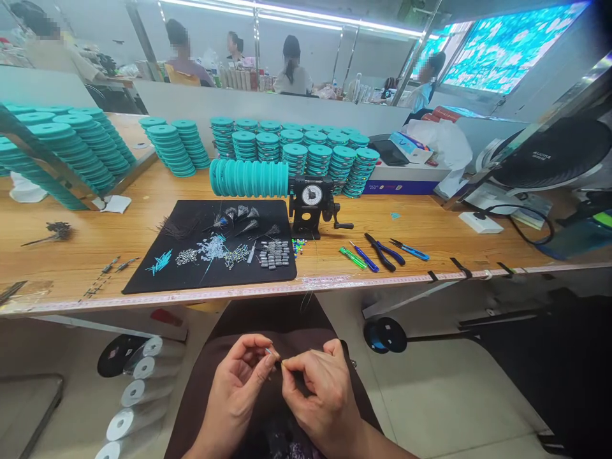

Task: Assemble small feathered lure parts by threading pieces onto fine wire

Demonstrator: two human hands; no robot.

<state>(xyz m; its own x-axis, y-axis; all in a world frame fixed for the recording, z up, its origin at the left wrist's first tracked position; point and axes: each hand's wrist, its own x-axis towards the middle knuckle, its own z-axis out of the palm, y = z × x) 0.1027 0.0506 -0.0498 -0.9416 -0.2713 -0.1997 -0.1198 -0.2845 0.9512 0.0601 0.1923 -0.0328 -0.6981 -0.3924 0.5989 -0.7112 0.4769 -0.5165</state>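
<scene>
Above my lap, my left hand [241, 386] is closed in a pinch, with a thin pale-blue piece [269, 351] showing between thumb and forefinger. Fingertips nearly meeting it, my right hand [322, 389] pinches something too small to make out. On the bench beyond lies a black mat [143, 277]. It carries small teal sticks [160, 262], a heap of clear bits [213, 247], small metal parts [186, 257], grey cylinders [275, 255] and fanned bundles of fine dark wires [248, 225].
A hand-cranked winder [310, 204] bearing a row of teal spools [248, 178] stands behind the mat. Stacked teal spools [294, 156] line the back. Pliers [382, 252] and a blue-handled tool [411, 249] lie right. A black fan [545, 153] stands far right. People sit beyond the partition.
</scene>
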